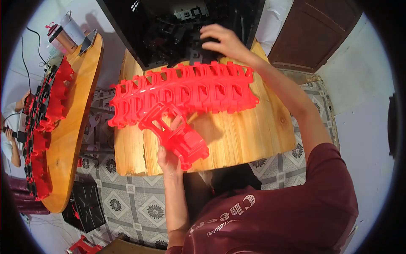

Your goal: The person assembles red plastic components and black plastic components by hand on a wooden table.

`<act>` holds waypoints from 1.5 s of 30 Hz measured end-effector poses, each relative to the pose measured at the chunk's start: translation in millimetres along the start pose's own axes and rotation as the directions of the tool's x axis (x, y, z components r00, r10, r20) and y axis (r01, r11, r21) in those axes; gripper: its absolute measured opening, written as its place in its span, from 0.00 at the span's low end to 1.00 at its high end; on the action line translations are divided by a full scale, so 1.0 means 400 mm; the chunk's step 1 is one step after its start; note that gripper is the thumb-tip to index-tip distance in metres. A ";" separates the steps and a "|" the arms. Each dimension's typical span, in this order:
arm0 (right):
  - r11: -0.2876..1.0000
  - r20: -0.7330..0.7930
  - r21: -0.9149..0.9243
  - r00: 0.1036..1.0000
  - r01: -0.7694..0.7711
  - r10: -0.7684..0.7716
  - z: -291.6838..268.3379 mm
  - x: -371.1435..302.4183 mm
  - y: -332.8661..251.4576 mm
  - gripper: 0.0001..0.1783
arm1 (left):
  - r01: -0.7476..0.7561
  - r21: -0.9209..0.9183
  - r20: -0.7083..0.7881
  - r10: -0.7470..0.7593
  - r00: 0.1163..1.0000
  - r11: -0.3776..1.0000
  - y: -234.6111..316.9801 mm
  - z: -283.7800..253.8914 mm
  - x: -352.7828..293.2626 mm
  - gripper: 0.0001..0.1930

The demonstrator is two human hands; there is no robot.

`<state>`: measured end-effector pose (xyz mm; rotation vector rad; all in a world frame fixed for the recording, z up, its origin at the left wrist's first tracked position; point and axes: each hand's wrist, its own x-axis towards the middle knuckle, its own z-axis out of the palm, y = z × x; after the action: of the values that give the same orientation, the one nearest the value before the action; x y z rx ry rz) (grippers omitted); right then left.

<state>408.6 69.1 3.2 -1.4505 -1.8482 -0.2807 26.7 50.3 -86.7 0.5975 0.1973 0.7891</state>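
Note:
My left hand (pixel 169 163) is closed around the lower side of a red plastic frame (pixel 186 144) with cut-out windows, tilted above the near half of the wooden table. My right hand (pixel 226 42) reaches over a black crate (pixel 124 29) at the far edge. Its fingers are apart above loose black plastic parts (pixel 179 40), and I make out nothing gripped between them. Between my hands lies a long row of similar red frames (pixel 186 91), set side by side in a slight curve; the held frame overlaps its front edge.
The wooden table (pixel 253 135) has a rough front edge. On a second table (pixel 72 148) at left stand red and black assemblies (pixel 53 101), bottles (pixel 63 40) and a phone (pixel 88 41). Another person's hand (pixel 10 134) shows beyond it. A black crate (pixel 86 207) sits on the floor.

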 end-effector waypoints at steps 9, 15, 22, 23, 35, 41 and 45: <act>-0.042 0.179 0.983 0.856 -0.181 0.484 -0.046 -0.341 -0.574 0.14 | -0.057 0.034 -0.119 0.061 0.991 0.998 0.058 -0.059 -0.219 0.49; 0.118 0.232 0.804 0.490 -0.583 0.840 0.058 -0.535 -0.544 0.10 | -0.030 -0.004 -0.129 0.029 0.991 1.000 0.049 -0.024 -0.262 0.44; 0.919 -0.267 -0.152 0.910 -0.364 0.316 -0.060 -0.387 -0.560 0.09 | -0.094 0.155 -0.219 0.127 0.968 0.983 0.067 -0.008 -0.270 0.43; 0.913 -0.104 -0.101 0.917 -0.394 0.385 -0.047 -0.355 -0.597 0.07 | -0.098 0.230 -0.220 0.150 0.964 0.968 0.069 0.005 -0.268 0.43; 0.966 0.147 0.084 0.962 -0.244 0.231 -0.020 -0.286 -0.755 0.14 | -0.074 0.380 -0.209 0.164 0.964 0.922 0.139 0.035 -0.249 0.48; 0.979 0.076 0.156 0.987 0.130 -0.143 0.001 -0.232 -0.834 0.20 | -0.057 0.361 -0.131 0.111 0.985 0.931 0.129 0.065 -0.224 0.53; 0.969 0.079 0.138 0.973 0.204 -0.216 0.018 -0.223 -0.836 0.20 | -0.070 0.323 -0.083 0.101 0.991 0.944 0.124 0.065 -0.221 0.53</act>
<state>109.8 -103.5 28.6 -1.2001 -2.0608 -0.1942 -55.1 2.9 -41.7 0.8790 0.3973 0.8791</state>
